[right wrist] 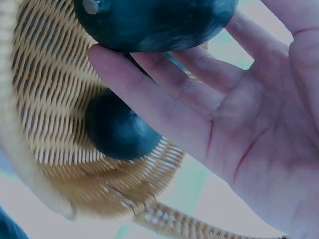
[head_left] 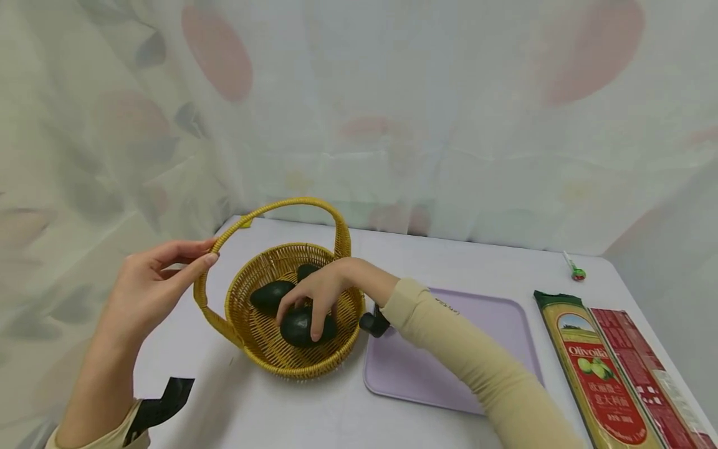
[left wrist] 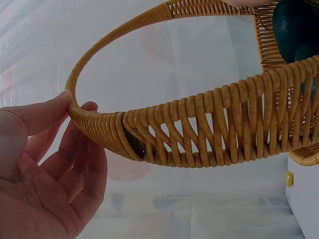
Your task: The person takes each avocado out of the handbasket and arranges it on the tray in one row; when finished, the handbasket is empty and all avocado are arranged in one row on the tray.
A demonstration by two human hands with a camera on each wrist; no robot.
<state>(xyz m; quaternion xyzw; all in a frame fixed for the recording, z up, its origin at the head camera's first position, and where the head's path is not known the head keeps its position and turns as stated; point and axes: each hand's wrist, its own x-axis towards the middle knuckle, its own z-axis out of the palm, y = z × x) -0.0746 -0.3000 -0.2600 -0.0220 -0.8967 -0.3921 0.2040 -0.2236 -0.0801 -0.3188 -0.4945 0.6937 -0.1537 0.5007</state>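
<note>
A yellow wicker basket (head_left: 263, 355) with a tall arched handle stands on the table, dark green avocados inside it. My left hand (head_left: 147, 284) pinches the side of the handle (left wrist: 92, 122) between thumb and fingertips. Reaching into the basket, my right hand (head_left: 316, 296) grips an avocado (head_left: 297, 327) with fingers and thumb around it. A second avocado (head_left: 272, 296) lies just left of that hand, and another (head_left: 306, 270) shows partly behind it. In the right wrist view the held avocado (right wrist: 159, 25) sits against the fingers, above one lying on the wicker (right wrist: 119, 124).
A lilac tray (head_left: 449, 380) lies right of the basket, partly under my right forearm. Farther right are an Olivoila pasta packet (head_left: 597, 368) and a red packet (head_left: 645, 362). A lollipop (head_left: 576, 272) lies at the back right. Patterned curtains (head_left: 392, 125) stand behind the table.
</note>
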